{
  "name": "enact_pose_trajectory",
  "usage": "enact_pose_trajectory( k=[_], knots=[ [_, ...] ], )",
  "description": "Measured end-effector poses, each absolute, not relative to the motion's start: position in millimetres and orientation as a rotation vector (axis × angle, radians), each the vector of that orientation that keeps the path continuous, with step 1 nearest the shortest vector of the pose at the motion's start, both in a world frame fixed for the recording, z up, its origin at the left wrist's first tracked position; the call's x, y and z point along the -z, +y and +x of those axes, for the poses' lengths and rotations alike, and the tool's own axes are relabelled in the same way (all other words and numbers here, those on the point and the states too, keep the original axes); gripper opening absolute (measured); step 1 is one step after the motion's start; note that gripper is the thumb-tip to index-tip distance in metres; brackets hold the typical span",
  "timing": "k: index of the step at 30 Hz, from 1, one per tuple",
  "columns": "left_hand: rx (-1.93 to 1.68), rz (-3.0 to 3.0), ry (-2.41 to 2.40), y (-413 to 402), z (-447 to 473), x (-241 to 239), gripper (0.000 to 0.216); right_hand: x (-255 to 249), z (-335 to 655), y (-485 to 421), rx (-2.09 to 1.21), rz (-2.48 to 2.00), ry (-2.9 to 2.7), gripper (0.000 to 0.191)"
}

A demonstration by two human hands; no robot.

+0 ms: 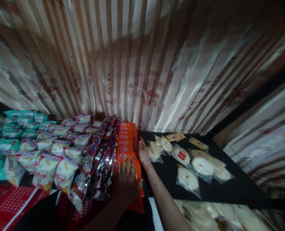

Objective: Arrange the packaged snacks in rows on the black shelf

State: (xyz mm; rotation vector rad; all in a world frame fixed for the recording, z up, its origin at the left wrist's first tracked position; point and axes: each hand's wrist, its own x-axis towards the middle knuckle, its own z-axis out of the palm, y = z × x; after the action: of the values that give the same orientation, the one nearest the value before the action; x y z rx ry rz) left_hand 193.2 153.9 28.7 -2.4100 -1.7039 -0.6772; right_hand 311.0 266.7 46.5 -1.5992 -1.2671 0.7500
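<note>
Orange packaging (126,142) beneath your left hand (128,182)

Head view: its long axis runs away from you toward the curtain (142,61). Your left hand lies flat on the nearer half, fingers spread, grasping nothing; your right hand (143,153) extends open along the right edge, perhaps touching, though dimness hides contact. Shiny dark packets (104,163) crowd the left.

It's dim in here, and a pale, pleated curtain (123,38) fills the whole back in front of me, catching whitish gleams along its folds, with broad shadow across the upper part. Reddish drawings, one of them a tree (151,85), and columns of writing (109,83) are printed on it. Over to the right a dark bar (253,98) slants upward, above a black tabletop (238,189).
</note>
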Motion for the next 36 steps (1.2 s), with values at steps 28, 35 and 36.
enact_pose_trajectory(
  k=[28, 35, 36],
  knots=[
    [0.643, -2.350, -1.731, 155.6, 195.8, -31.9, 0.067, -39.6, 314.3, 328.1, -0.789, -1.541, -1.318, 0.087],
    [0.640, -2.375, -1.749, 154.6, 196.7, -33.0, 0.065, -36.0, 311.3, 332.1, -0.742, -1.578, -1.334, 0.077],
    [0.636, -2.378, -1.758, 154.7, 197.2, -33.9, 0.066, -38.8, 310.8, 329.4, -0.729, -1.581, -1.335, 0.077]
  ],
)
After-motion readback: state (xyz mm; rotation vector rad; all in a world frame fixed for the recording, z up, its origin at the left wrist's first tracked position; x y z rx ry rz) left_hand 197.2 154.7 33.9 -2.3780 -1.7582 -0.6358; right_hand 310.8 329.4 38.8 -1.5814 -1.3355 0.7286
